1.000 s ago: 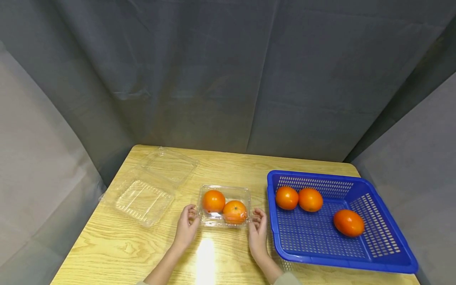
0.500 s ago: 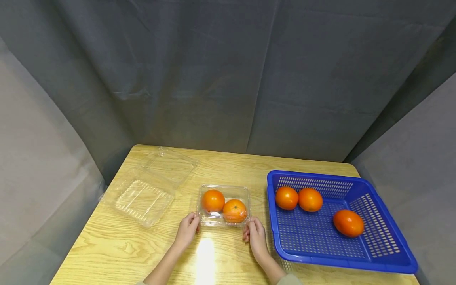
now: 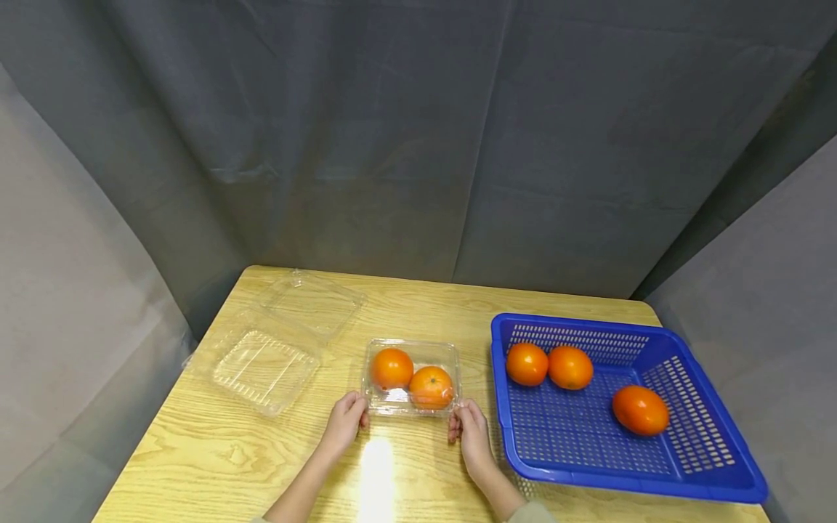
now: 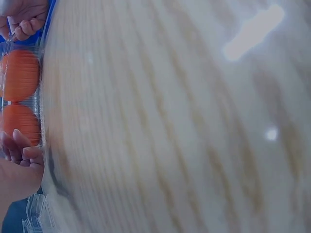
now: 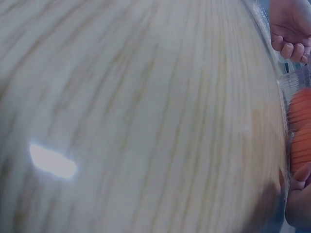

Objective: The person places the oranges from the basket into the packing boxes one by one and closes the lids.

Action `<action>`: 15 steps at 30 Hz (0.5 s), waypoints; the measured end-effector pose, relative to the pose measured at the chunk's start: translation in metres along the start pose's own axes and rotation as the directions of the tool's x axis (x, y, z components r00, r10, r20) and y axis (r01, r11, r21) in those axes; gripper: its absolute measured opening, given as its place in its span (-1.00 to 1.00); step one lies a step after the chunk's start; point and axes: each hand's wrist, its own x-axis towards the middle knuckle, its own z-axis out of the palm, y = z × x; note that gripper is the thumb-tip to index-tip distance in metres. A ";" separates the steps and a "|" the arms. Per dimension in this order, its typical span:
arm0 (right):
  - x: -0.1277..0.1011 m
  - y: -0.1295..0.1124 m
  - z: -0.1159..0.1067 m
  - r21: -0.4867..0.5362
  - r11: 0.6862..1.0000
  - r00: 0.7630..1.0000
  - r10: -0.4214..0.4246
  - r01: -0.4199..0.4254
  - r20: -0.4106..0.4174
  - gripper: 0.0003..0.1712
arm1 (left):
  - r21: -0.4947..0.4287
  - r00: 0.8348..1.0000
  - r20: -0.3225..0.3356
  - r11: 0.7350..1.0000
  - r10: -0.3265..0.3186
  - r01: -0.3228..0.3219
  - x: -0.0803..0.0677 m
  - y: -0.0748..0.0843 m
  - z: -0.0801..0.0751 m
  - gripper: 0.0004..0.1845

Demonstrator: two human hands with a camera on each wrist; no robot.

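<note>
A clear plastic clamshell box point(image 3: 421, 354) stands closed on the table in the head view, with two round orange fruits point(image 3: 392, 368) inside. At its front left corner my left hand point(image 3: 345, 421) pinches the edge between thumb and curled fingers. The front right corner is pinched likewise by my right hand point(image 3: 474, 436). From the left wrist view, the right hand point(image 4: 28, 22) shows at the far end of the box, its fingers curled under. In the right wrist view the left hand point(image 5: 291, 29) has its fingers folded at the corner.
To the right sits a blue perforated basket point(image 3: 588, 476) holding three orange fruits point(image 3: 641, 410). Another clear clamshell point(image 3: 264, 370) lies opened at the left on the wooden table point(image 3: 216, 450). Dark grey cloth point(image 3: 366, 145) hangs behind the table.
Both hands have shifted from the sides of the box to its front corners, the right one moving toward me and inward. Over the last half second they barely move.
</note>
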 end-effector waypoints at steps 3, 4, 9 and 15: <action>0.000 -0.001 0.000 -0.007 1.000 1.000 -0.008 0.008 -0.004 -0.81 | 0.014 1.000 -0.002 1.000 0.012 -0.012 -0.005 0.010 0.002 -0.79; 0.000 -0.002 0.000 -0.005 1.000 1.000 -0.004 0.004 -0.006 -0.81 | 0.017 1.000 -0.005 1.000 0.010 -0.009 -0.006 0.011 0.002 -0.79; 0.001 0.000 0.000 0.010 0.999 0.999 0.031 -0.031 -0.010 -0.78 | 0.001 1.000 -0.011 1.000 0.012 -0.012 -0.002 0.003 0.003 -0.79; 0.001 0.001 0.001 0.013 1.000 0.999 0.029 -0.029 -0.026 -0.79 | -0.012 1.000 -0.008 1.000 0.012 -0.012 0.009 -0.022 0.002 -0.78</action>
